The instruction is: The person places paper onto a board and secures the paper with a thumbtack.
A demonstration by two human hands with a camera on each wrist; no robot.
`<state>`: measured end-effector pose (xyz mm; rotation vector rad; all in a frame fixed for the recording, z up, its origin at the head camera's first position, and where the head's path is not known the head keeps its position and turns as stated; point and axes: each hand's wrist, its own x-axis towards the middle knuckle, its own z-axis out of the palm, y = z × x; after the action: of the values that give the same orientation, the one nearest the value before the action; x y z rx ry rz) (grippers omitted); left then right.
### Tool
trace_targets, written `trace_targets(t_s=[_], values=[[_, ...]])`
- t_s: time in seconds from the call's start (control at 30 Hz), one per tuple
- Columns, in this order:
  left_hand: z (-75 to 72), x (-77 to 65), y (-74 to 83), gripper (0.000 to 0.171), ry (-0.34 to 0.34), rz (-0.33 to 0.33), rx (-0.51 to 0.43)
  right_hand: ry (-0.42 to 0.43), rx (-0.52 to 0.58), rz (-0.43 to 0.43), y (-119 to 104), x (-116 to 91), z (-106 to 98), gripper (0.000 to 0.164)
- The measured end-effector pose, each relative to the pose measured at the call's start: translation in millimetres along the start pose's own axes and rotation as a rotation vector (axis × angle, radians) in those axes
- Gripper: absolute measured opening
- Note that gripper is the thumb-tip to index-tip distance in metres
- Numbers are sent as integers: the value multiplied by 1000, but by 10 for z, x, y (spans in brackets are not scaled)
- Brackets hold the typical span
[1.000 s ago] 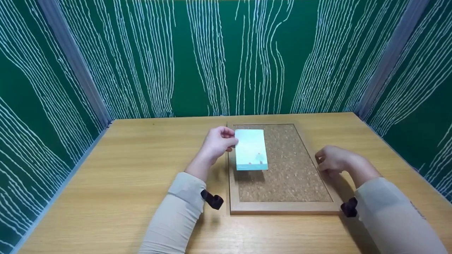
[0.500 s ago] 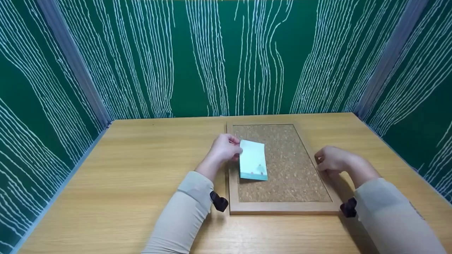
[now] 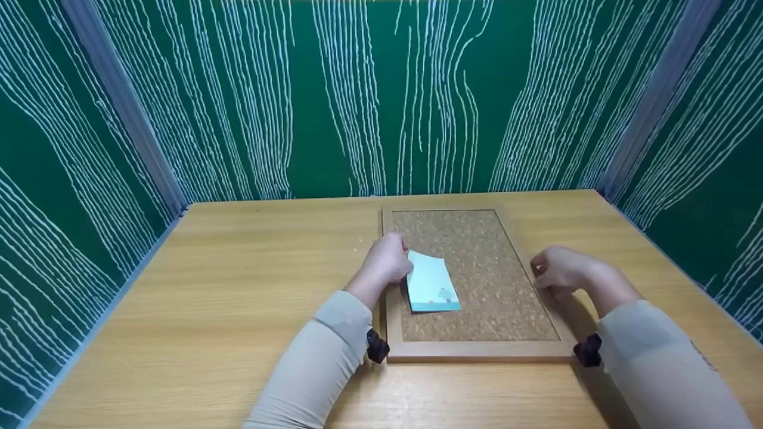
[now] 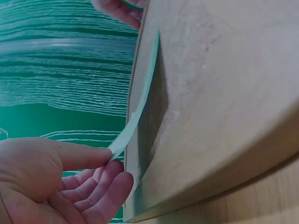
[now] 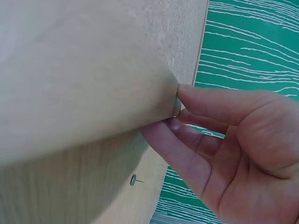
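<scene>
My left hand [image 3: 387,259] pinches the left edge of a pale green note sheet [image 3: 432,283] printed with a small tree and a darker bottom band. Over the left part of a wood-framed cork board [image 3: 495,280], the sheet is tilted and bowed. In the left wrist view, thumb and fingers hold the near end of the sheet [image 4: 140,109], while its far end lies close to the cork. On the board's right side, my right hand [image 3: 563,271] grips the frame. The right wrist view has its thumb against the frame's edge [image 5: 159,100] and fingertips under it.
The board lies on a light wooden table [image 3: 250,286]. On the tabletop by the right hand sits a thumbtack [image 5: 134,180], point sideways. Green walls [image 3: 334,119] with white wavy lines stand behind and at both sides.
My left hand has moved right and toward me, bringing the note sheet lower and nearer to the cork. The sheet's lower end has swung right. My right hand stays on the frame.
</scene>
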<state>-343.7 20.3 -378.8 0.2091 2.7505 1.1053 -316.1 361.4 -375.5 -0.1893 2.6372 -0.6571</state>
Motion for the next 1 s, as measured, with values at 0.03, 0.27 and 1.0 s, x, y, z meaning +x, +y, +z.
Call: trace_targets(t_s=[0.03, 0.27, 1.0], values=[[9, -1, 4, 24, 8, 12, 29, -1, 3, -1, 0, 0, -1, 59], [45, -13, 1, 26, 53, 48, 169, -17, 21, -45, 12, -7, 0, 45], [-427, -164, 48, 45, 42, 441, 210, -39, 21, 22, 20, 30, -6, 56]])
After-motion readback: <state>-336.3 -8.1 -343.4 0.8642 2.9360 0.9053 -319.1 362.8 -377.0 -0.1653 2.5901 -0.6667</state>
